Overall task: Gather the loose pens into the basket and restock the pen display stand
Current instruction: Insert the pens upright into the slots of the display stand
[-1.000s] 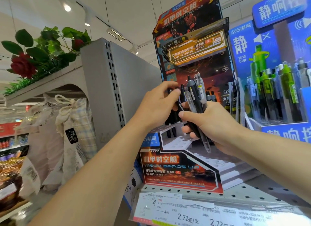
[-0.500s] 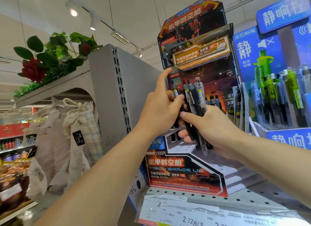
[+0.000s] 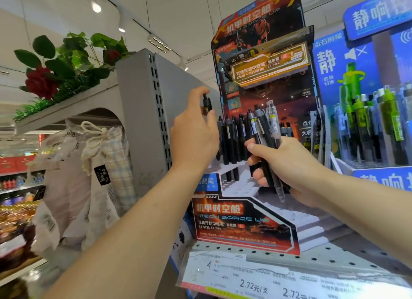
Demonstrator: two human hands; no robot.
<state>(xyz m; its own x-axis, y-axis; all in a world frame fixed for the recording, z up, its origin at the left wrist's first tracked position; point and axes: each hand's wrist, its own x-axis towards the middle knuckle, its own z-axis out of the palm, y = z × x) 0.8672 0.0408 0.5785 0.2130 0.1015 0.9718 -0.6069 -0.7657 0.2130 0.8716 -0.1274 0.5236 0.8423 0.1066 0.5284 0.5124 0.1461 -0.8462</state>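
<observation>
Several dark pens [image 3: 264, 147] stand bunched in the right hand [image 3: 287, 169], fingers curled round their lower barrels so that the clicker ends fan upward and any one can be drawn off from the top. One further pen, the single pen [image 3: 207, 104], is pinched in the left hand [image 3: 195, 140] between thumb and fingertips, held upright with its clicker end up, left of the display stand [image 3: 243, 223]; this attitude suits lowering it tip-first into a socket. The right hand serves as a reserve close to the stand, keeping the reach between stock and socket short. A row of pens already stands seated in the far left sockets [image 3: 230, 142] of the stand, just right of the left hand, while the near white tiers [image 3: 240, 185] show rows of open holes. Restocking therefore appears under way, with many sockets still to fill. No basket is visible here. To the right stands a blue neighbouring display [image 3: 379, 125] with green-topped pens; price labels [image 3: 252, 283] hang on the near shelf edge below. Far left, cloth bags [image 3: 89, 176] hang under a shelf bearing artificial roses [image 3: 40, 82].
</observation>
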